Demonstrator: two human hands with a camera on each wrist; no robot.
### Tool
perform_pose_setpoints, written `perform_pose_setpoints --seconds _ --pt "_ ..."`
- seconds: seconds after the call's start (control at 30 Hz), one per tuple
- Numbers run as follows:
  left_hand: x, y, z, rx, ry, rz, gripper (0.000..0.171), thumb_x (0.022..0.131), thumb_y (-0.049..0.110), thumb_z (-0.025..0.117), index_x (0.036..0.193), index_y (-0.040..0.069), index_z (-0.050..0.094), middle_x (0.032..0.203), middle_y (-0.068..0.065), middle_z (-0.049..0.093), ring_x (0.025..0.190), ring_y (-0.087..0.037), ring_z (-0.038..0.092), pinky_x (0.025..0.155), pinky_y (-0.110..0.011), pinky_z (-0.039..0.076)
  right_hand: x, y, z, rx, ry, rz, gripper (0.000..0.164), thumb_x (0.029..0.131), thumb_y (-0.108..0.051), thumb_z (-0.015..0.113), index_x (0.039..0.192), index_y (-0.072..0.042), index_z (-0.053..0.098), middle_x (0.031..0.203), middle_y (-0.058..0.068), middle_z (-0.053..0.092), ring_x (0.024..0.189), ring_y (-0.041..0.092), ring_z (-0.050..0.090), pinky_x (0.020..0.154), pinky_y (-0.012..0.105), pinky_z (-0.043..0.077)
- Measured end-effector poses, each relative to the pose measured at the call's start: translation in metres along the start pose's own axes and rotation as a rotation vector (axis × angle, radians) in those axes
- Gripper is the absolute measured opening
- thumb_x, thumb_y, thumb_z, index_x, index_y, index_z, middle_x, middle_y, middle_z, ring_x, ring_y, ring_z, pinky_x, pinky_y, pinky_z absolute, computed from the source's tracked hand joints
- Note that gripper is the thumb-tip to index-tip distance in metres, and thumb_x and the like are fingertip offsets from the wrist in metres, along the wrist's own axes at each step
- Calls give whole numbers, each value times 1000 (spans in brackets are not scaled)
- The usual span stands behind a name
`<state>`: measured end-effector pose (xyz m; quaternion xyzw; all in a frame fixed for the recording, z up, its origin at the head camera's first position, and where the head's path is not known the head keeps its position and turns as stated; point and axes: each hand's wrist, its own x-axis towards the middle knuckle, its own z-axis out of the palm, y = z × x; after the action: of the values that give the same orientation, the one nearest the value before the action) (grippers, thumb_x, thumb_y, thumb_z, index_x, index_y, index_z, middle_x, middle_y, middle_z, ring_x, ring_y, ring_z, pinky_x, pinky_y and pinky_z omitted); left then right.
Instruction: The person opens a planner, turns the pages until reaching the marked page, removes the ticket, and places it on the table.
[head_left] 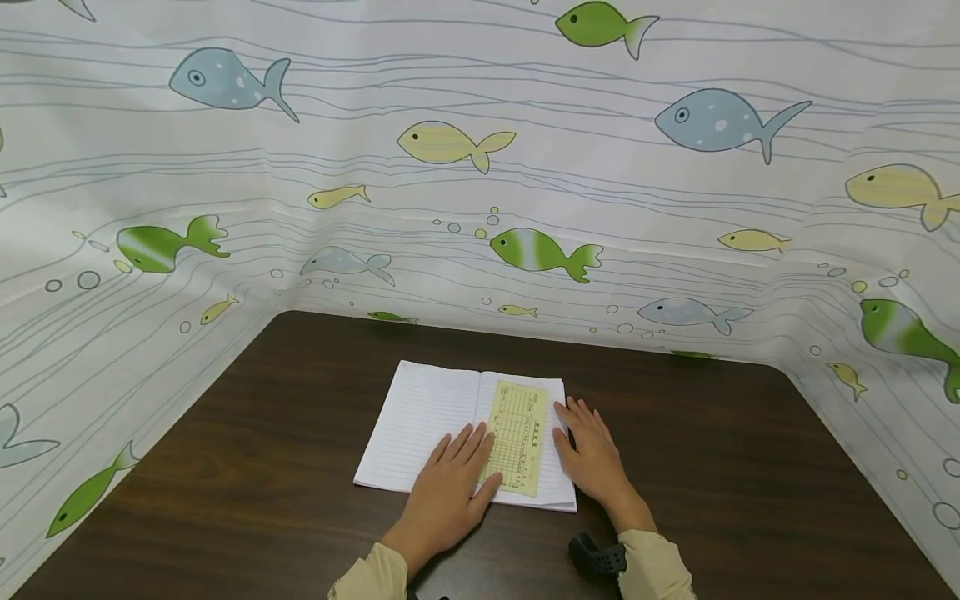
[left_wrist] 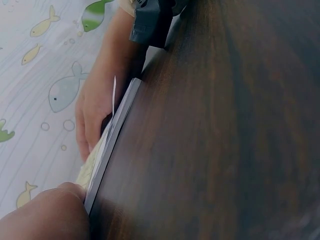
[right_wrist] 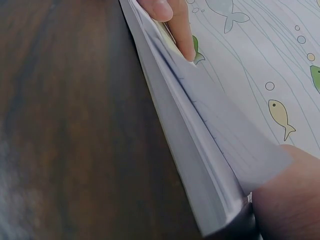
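An open lined notebook [head_left: 427,417] lies on the table, with a printed yellow slip [head_left: 517,433] on its right-hand page. My left hand [head_left: 446,492] rests palm down across the lower middle of the notebook, fingers extended, fingertips and thumb at the slip's left edge. At the notebook's right edge is my right hand [head_left: 596,458], its thumb and index fingertip on the page margin and its other fingers stretched beyond the edge. In the right wrist view, the upper page [right_wrist: 240,145] rises off the stack beside that hand. The left wrist view shows the notebook's edge [left_wrist: 112,145] low against the tabletop.
The dark wooden table [head_left: 247,467] surrounds the notebook. A white sheet printed with fish [head_left: 420,200] stands around its back and sides. A black strap [head_left: 596,557] is on the right wrist, by a pale sleeve [head_left: 656,567].
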<state>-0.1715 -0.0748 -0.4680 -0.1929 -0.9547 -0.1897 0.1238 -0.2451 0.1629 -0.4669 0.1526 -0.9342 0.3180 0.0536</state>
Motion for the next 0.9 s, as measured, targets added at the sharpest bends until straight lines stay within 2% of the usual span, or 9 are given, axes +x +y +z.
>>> perform_pose_setpoints --seconds 0.43,0.9 --pt "1 0 1 20 -11 -5 57 107 41 50 152 7 52 160 -9 46 150 -27 38 123 -51 28 0 -1 0 4 14 -14 50 106 -16 55 151 4 49 160 27 38 153 44 26 125 59 12" --pt "1 0 0 8 -28 -11 59 107 45 49 153 8 51 161 -9 45 151 -27 37 123 -51 27 1 0 -1 1 -6 10 50 106 -17 55 152 2 49 161 25 37 154 42 25 126 57 10"
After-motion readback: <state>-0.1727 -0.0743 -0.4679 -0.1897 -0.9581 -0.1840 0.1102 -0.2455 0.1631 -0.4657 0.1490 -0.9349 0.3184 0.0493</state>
